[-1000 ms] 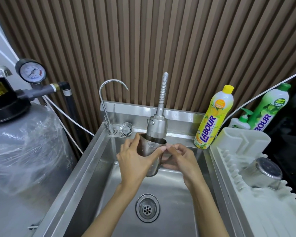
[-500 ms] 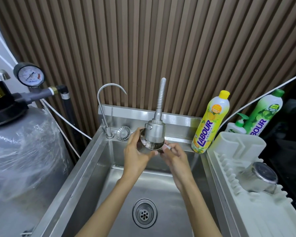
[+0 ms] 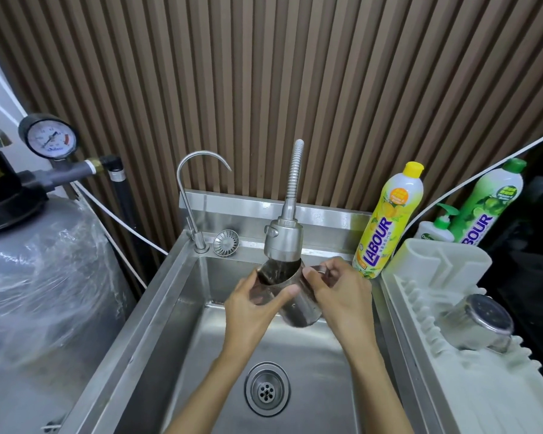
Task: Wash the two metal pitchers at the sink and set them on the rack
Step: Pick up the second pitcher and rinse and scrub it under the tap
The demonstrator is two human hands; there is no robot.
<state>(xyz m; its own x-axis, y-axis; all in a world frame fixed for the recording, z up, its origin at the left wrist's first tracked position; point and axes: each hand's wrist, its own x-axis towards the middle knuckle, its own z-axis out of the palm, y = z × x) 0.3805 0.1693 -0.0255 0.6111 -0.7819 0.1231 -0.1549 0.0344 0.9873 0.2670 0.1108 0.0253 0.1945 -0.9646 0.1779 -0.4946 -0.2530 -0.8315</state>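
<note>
I hold a metal pitcher (image 3: pixel 298 310) over the steel sink (image 3: pixel 182 308), tilted with its mouth up against the spray tap head (image 3: pixel 283 239). My left hand (image 3: pixel 254 305) grips its body from the left. My right hand (image 3: pixel 339 292) grips it from the right, fingers curled at the handle near the rim. A second metal pitcher (image 3: pixel 477 322) lies on its side on the white dish rack (image 3: pixel 452 386) at the right, its base facing me.
A thin curved tap (image 3: pixel 190 195) and a loose strainer (image 3: pixel 225 242) stand at the sink's back left. Yellow (image 3: pixel 389 220) and green (image 3: pixel 489 202) detergent bottles and a small pump bottle (image 3: pixel 436 228) stand behind the rack. A wrapped tank (image 3: pixel 38 277) fills the left.
The pitcher has come down from against the tap head and tilted, its base swinging to the right. Both hands kept hold of it and dropped slightly.
</note>
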